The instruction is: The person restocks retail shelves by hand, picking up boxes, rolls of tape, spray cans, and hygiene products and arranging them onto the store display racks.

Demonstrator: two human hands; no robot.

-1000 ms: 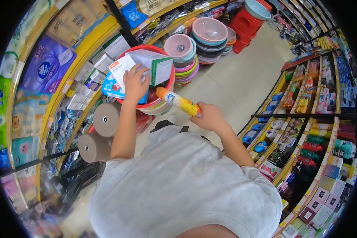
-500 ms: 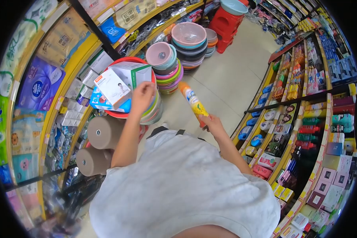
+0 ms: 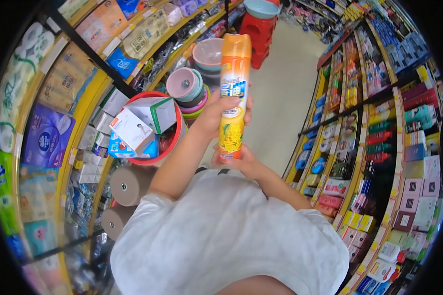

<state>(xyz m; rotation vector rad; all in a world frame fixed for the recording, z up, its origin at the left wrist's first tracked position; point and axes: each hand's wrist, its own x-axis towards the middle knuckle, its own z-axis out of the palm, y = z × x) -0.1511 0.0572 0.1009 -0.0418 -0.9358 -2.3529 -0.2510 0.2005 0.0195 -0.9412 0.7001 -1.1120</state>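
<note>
An orange-and-yellow aerosol spray can [image 3: 234, 130] with an orange cap stands nearly upright in front of me, its printed label facing me. My left hand [image 3: 216, 115] wraps round its middle, thumb across the front and fingertips showing at the far side. Under it, my right hand [image 3: 243, 163] grips the base of the can. To the left of the can is a red-rimmed bucket [image 3: 178, 130] with a white box [image 3: 133, 132], a green-edged white box [image 3: 158, 114] and a blue pack [image 3: 118, 146] in its top.
Stacked plastic basins [image 3: 182, 83] stand beyond the bucket, near red stools [image 3: 255, 34] topped by a light blue basin [image 3: 262, 9]. Two brown cylinders [image 3: 129, 186] sit at lower left. Shelves of tissue packs [image 3: 49, 135] line the left, shelves of bottles and boxes [image 3: 379, 142] the right.
My left hand has moved right from beside the boxes and taken hold of the can. The can has been raised closer and turned upright, with my right hand now at its base.
</note>
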